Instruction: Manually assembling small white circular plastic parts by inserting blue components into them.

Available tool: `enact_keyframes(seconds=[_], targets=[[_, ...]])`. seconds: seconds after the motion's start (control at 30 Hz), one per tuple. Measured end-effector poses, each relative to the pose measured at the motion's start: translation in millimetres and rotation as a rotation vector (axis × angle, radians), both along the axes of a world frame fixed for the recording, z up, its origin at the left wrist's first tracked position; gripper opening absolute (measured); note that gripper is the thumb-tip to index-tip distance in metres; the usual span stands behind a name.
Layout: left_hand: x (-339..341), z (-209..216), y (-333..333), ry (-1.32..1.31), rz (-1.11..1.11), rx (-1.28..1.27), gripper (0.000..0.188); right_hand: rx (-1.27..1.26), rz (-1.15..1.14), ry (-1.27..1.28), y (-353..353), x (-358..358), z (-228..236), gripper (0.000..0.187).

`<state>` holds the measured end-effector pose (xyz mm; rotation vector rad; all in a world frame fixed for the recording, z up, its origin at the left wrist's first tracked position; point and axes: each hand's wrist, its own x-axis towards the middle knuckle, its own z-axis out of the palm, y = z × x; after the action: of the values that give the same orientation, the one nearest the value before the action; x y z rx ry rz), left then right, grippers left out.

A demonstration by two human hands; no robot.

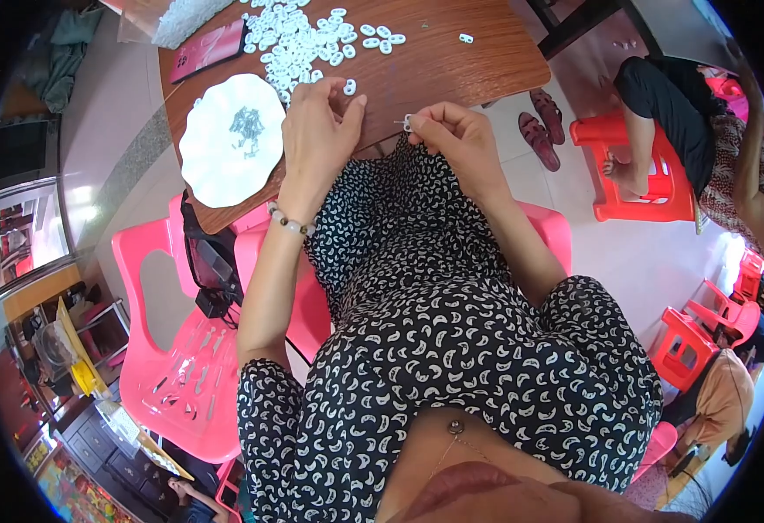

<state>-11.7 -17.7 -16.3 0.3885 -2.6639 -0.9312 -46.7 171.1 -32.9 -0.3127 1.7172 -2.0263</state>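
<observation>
My right hand (453,132) pinches a small white clip (407,123) with a thin metal pin at the edge of the wooden table (452,61); my left hand (317,131) rests beside it, fingers curled together, just below the pile of white pieces (299,39); the white plate (203,152) sits further left.

Two hands at work, left hand (317,131) and right hand (456,135); one white plate (203,166); one wooden table (452,65); two sandals (543,126); white plastic pieces (299,44) (too many to count).
</observation>
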Motion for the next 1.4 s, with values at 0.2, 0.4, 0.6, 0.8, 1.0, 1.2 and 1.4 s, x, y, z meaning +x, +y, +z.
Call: enact_keyframes(seconds=[0.2,0.4,0.6,0.8,1.0,1.2,1.4], targets=[[-23.5,-17.7,-9.4,-0.023,-0.012,-0.277,0.031,0.012,-0.030,-0.018,3.4,0.9,-0.7,0.017],[-13.7,-10.9,-14.3,-0.061,0.013,0.141,0.023,-0.007,-0.024,-0.027,1.8,0.7,4.2,0.017],[23.0,5.4,-9.3,-0.138,0.085,1.423,0.027,-0.025,-0.012,-0.023,-2.7,2.5,11.7,0.016],[46.1,6.9,-4.5,-0.129,0.044,1.509,0.026,-0.083,0.043,-0.036,-12.5,6.5,19.1,0.015],[52.5,5.3,-2.1,-0.089,0.033,1.472,0.025,-0.037,0.099,0.003,-18.0,9.7,28.6,0.015],[52.2,8.1,1.0,0.002,0.035,1.393,0.026,-0.089,0.186,-0.061,-19.2,12.7,24.8,0.018],[50.8,8.7,2.3,0.012,0.018,1.396,0.021,-0.194,0.251,-0.115,-30.8,18.6,26.6,0.018]])
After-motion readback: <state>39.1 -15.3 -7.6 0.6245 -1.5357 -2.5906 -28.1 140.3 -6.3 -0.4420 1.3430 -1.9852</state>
